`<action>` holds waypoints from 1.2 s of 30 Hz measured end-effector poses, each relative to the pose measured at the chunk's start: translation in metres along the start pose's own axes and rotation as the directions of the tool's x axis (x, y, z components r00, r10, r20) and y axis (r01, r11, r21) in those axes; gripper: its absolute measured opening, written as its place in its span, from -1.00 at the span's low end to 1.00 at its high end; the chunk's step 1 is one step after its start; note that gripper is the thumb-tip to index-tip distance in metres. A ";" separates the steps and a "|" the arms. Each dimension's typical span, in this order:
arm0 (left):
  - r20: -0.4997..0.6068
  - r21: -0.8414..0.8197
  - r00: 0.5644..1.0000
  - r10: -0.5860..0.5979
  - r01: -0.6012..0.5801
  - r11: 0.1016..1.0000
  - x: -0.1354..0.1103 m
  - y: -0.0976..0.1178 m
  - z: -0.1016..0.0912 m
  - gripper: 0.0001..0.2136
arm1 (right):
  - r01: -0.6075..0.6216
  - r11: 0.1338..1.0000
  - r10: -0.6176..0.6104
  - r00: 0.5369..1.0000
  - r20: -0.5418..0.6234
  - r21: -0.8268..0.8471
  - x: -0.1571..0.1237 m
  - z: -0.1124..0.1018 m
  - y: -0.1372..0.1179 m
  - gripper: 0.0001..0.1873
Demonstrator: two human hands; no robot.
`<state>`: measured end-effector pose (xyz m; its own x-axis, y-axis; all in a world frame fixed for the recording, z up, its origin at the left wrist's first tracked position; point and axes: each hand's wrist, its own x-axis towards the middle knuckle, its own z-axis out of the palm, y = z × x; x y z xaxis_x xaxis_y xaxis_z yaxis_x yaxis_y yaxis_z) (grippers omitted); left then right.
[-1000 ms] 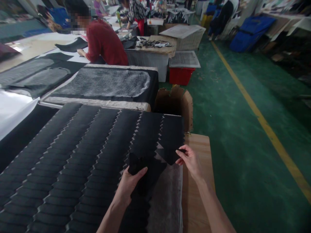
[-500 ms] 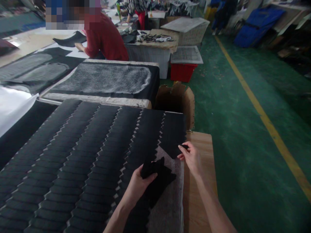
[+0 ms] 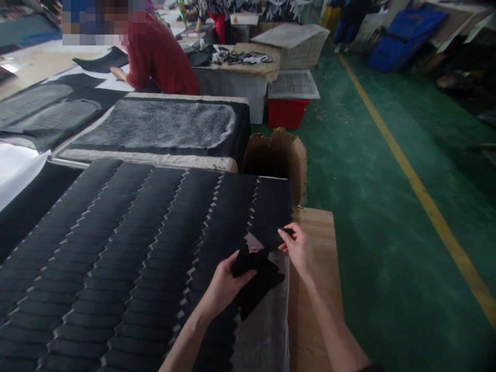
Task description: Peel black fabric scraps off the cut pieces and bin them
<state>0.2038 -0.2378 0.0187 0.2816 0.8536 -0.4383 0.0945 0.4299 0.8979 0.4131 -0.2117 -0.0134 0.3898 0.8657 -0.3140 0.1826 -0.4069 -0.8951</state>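
Rows of overlapping black fabric pieces (image 3: pixel 147 258) with pointed ends cover the table in front of me. My left hand (image 3: pixel 230 281) is closed on a bundle of black fabric pieces (image 3: pixel 258 289), its thumb across the top. To its right, my right hand (image 3: pixel 296 248) pinches the edge of a single black fabric piece (image 3: pixel 267 236) at the end of the rightmost row. Below that piece, a strip of grey table surface (image 3: pixel 267 336) shows. How many pieces are in the left-hand bundle cannot be made out.
A wooden board (image 3: pixel 315 268) juts out at the table's right edge. Beyond stand an open cardboard box (image 3: pixel 298 165) and a red bin (image 3: pixel 287 112) with a grey lid. A person in a red top (image 3: pixel 163 57) works at the far table. Green floor (image 3: pixel 372 232) with a yellow line lies right.
My left hand with the bundle has moved slightly up and right, closer to the right hand. The right hand keeps its pinch on the piece. The whole view has shifted a little.
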 end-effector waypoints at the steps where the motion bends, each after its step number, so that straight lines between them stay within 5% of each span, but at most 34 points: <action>1: 0.005 0.010 1.000 0.023 -0.023 1.000 0.004 0.003 0.000 -0.57 | 0.006 1.000 -0.006 1.000 0.002 0.000 0.000 0.000 0.001 -0.57; 9: 0.006 0.082 0.995 0.100 -0.100 0.992 0.026 0.004 0.003 -0.61 | -0.007 1.000 0.007 1.000 0.012 -0.025 -0.001 -0.001 0.000 -0.63; 19: 0.037 0.130 0.993 0.111 -0.114 0.985 0.028 -0.004 0.000 -0.63 | 0.071 0.943 -0.097 0.993 -0.064 -0.326 -0.002 -0.012 -0.001 -0.69; 36: 0.076 0.166 0.983 0.167 -0.177 0.970 0.037 -0.010 -0.005 -0.60 | -0.088 0.996 0.087 0.996 -0.030 -0.023 0.013 -0.015 0.010 -0.58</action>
<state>0.2085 -0.2088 -0.0065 0.3653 0.8884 -0.2781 0.1999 0.2169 0.9555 0.4330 -0.2091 -0.0216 0.4313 0.8179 -0.3809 0.1688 -0.4879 -0.8564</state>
